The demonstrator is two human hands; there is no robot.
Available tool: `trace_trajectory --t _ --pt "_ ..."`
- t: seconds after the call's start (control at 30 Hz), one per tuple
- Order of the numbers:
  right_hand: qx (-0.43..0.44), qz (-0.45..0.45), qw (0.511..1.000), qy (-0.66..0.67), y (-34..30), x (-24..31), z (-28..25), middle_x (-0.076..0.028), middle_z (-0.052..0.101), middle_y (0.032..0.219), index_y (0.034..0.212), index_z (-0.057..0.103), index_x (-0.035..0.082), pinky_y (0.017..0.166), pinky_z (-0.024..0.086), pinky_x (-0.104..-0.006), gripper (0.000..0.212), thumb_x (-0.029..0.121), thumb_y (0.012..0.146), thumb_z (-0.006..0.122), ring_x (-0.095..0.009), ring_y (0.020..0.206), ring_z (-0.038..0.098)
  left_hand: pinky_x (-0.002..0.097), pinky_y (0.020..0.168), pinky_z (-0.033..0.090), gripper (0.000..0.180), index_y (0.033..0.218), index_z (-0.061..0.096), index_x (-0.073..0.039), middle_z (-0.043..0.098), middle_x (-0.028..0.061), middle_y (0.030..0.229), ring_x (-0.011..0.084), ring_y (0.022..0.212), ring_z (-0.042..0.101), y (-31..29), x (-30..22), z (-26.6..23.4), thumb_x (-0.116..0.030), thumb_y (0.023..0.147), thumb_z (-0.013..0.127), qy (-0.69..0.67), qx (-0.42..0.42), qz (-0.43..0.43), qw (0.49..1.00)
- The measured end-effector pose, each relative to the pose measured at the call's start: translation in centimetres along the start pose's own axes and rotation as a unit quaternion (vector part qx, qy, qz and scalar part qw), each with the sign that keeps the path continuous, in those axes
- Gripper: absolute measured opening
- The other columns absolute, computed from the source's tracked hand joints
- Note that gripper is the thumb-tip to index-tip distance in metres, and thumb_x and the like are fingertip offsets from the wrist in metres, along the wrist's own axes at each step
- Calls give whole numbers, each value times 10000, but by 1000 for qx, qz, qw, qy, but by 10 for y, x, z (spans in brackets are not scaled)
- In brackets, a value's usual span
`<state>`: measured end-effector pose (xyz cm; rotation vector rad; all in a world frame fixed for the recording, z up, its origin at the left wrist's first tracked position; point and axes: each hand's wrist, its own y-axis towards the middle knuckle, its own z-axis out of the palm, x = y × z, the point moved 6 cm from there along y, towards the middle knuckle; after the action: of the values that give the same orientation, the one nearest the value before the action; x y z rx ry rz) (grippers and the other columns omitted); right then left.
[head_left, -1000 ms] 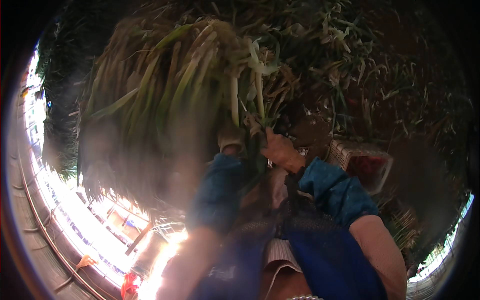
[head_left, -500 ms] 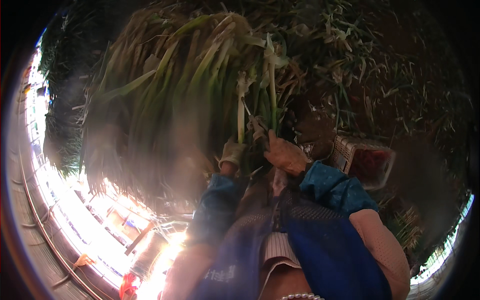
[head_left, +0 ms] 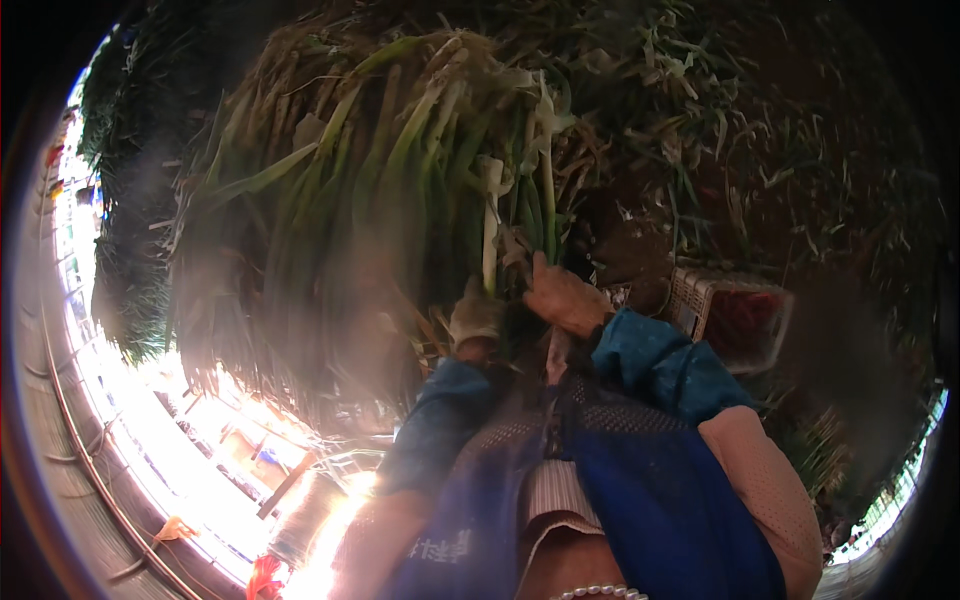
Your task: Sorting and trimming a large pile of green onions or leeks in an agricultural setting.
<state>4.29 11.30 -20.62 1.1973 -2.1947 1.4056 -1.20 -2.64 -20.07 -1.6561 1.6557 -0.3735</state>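
Observation:
A pale green onion stalk (head_left: pixel 490 235) stands up from my left hand (head_left: pixel 476 318), which wears a light glove and is closed around the stalk's lower part. Close beside it, my right hand (head_left: pixel 567 300) is bare and closed, its fingers toward the stalk. It grips a thin-bladed knife (head_left: pixel 515 250); the blade is hard to make out now, and the handle is mostly hidden by the hand. A large heap of long green onions (head_left: pixel 370 190) lies left of and beyond my hands. Another upright stalk (head_left: pixel 547 190) stands just right of the held one.
To the right sits a woven plastic basket (head_left: pixel 690 300) with something red inside. Loose leaves and trimmings (head_left: pixel 740 170) litter the dark ground at the far right. More green stalks (head_left: pixel 130 280) are piled at the left edge, near a bright opening and a curved pole (head_left: pixel 70 400).
My left hand has moved slightly right and the held stalk has shifted with it. The stalk's ragged top looks shorter and cleaner. The knife blade, plain before, is now barely visible.

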Motion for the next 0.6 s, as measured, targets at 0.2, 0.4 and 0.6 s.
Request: trace_trajectory --t 0.2,0.4,0.6 --pt "-92 -16 996 2 32 -22 -4 -273 561 778 993 399 -87 674 454 -482 430 224 735 548 -426 753 557 427 757 443 552 1121 476 -100 610 224 916 382 915 572 -6 -10 1 -367 668 643 32 22 6 999" --pt "-26 -19 999 -19 9 -11 13 -254 567 763 962 395 -58 642 452 -489 384 210 739 557 -418 735 560 452 755 443 574 1155 484 -136 607 237 908 399 894 572 -16 -11 -8 -423 677 620 24 1 -21 1000" --pt "-75 -31 997 -14 30 -13 -12 -259 567 772 1042 367 -63 628 450 -497 463 216 740 580 -415 731 560 445 755 435 491 1129 473 -132 607 207 933 387 896 569 -16 0 3 -373 718 595 -10 -3 30 1000"
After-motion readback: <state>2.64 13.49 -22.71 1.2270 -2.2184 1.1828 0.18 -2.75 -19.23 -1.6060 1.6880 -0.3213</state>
